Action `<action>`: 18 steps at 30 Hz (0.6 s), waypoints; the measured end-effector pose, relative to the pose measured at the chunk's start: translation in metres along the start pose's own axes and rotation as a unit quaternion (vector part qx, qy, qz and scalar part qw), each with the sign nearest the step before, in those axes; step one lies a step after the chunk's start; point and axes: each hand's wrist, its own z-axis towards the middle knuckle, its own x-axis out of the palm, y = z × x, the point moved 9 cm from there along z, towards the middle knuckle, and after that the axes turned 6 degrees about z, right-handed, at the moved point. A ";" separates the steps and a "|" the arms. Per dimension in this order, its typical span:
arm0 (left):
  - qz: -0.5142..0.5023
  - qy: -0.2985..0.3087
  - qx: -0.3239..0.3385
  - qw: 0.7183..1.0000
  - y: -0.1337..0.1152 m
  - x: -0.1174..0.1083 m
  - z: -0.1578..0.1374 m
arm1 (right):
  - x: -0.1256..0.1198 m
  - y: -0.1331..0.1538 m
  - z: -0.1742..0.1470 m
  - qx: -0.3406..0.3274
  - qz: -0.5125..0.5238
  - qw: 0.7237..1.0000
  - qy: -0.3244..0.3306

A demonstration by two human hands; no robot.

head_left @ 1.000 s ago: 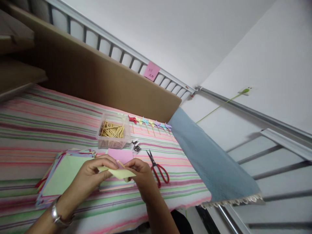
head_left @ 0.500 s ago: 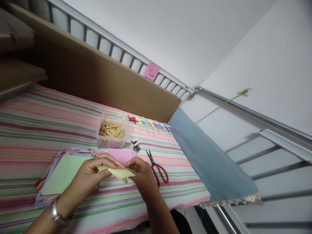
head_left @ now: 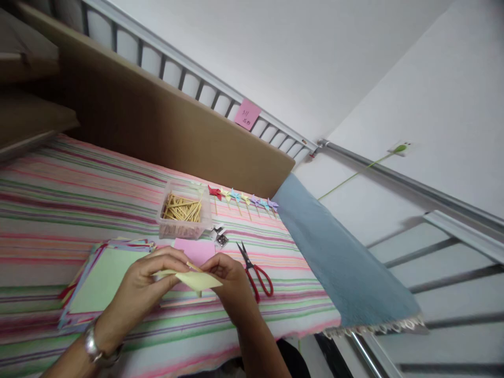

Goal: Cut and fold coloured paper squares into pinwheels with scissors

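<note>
My left hand (head_left: pixel 147 275) and my right hand (head_left: pixel 228 278) are both closed on a pale yellow sheet of paper (head_left: pixel 200 281), one at each end. It is held up off the striped cloth, tilted and partly folded. Between my fingertips runs a narrow tan strip (head_left: pixel 193 266); I cannot tell whether it is a fold or a stick. Just beyond the hands lies a pink paper square (head_left: pixel 197 250), partly covered by them. Scissors with red handles (head_left: pixel 257 278) rest right of my right hand, blades slightly apart.
A stack of coloured paper (head_left: pixel 100 278) lies left of my left hand. Behind is a clear plastic box (head_left: pixel 185 227) of short wooden sticks, with small metal pieces (head_left: pixel 221 239) nearby. Several paper pinwheels on sticks (head_left: pixel 235 196) line the cardboard panel (head_left: pixel 189 136).
The yellow paper has turned a little and its right tip reaches slightly further right. Both hands keep their hold. The whole view has shifted slightly.
</note>
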 end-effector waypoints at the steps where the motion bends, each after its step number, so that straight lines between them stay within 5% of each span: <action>1: 0.001 0.001 0.002 1.000 0.000 0.000 0.000 | 0.000 0.001 0.000 -0.002 -0.005 1.000 0.000; 18: 0.006 0.011 0.011 1.000 0.002 0.002 -0.002 | 0.000 0.005 0.000 -0.015 -0.023 1.000 -0.005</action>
